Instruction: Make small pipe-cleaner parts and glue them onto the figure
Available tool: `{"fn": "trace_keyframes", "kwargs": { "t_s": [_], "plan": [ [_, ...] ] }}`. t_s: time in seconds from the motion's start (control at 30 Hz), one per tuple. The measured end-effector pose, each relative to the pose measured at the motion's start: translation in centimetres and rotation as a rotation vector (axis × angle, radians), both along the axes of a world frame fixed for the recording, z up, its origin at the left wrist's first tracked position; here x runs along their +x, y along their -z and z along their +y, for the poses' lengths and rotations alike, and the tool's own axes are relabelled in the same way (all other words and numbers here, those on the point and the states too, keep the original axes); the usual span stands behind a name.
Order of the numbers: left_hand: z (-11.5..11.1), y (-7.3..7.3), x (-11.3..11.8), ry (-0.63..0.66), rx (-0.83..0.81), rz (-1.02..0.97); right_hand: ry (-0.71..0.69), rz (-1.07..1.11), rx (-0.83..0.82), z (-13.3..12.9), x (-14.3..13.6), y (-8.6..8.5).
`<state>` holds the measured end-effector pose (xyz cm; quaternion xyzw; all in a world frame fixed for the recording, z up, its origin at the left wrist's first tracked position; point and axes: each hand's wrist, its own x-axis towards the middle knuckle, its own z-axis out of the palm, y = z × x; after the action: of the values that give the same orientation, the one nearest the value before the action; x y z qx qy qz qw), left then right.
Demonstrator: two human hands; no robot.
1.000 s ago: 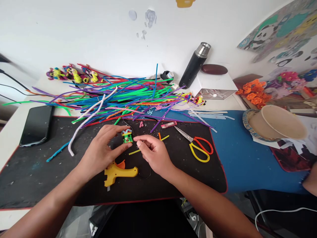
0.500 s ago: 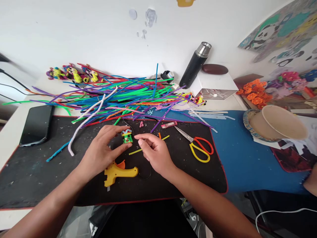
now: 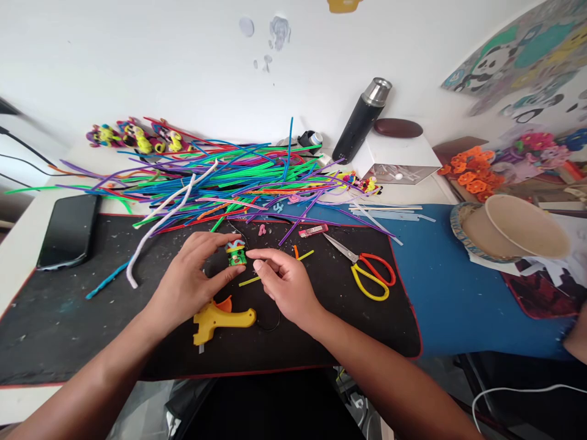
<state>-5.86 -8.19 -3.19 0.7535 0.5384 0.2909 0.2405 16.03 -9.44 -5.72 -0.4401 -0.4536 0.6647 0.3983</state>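
Note:
My left hand (image 3: 190,275) is closed, pinching a small green craft piece (image 3: 237,255) between thumb and forefinger, one above and one below. The piece is a short, bundled shape, with a yellow band and blue and red bits on top; its exact kind I cannot make out. From the right, my right hand (image 3: 291,281) points its stretched forefinger at the piece's side, touching or almost touching it. The thumb is apart from that finger, the other fingers are curled, and nothing shows between them. A yellow glue gun (image 3: 222,321) with an orange trigger lies below my left hand, partly hidden.
Scissors (image 3: 362,266) lie to the right on the black mat (image 3: 339,330). Behind my hands is a heap of coloured pipe cleaners (image 3: 238,174). A phone (image 3: 68,229) rests at left, a black thermos (image 3: 360,122) leans at the back, and a paper bowl (image 3: 523,229) stands right. Another person's arm (image 3: 575,336) shows at the right edge.
My right forefinger has moved slightly left, up to the side of the green piece. The piece has turned a little in my left hand, which otherwise stays put.

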Motion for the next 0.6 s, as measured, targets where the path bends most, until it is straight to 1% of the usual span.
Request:
{"fn": "trace_keyframes", "kwargs": {
  "t_s": [0.23, 0.4, 0.6],
  "plan": [
    [-0.04, 0.16, -0.04, -0.001, 0.004, 0.012, 0.024, 0.029, 0.031, 0.26, 0.09, -0.03],
    [-0.12, 0.46, -0.05, 0.003, 0.042, 0.028, 0.014, 0.043, 0.040, 0.16, -0.25, 0.31],
    [-0.16, 0.69, -0.12, 0.004, 0.043, 0.050, 0.010, 0.042, 0.031, 0.15, -0.34, 0.36]
  ]
}}
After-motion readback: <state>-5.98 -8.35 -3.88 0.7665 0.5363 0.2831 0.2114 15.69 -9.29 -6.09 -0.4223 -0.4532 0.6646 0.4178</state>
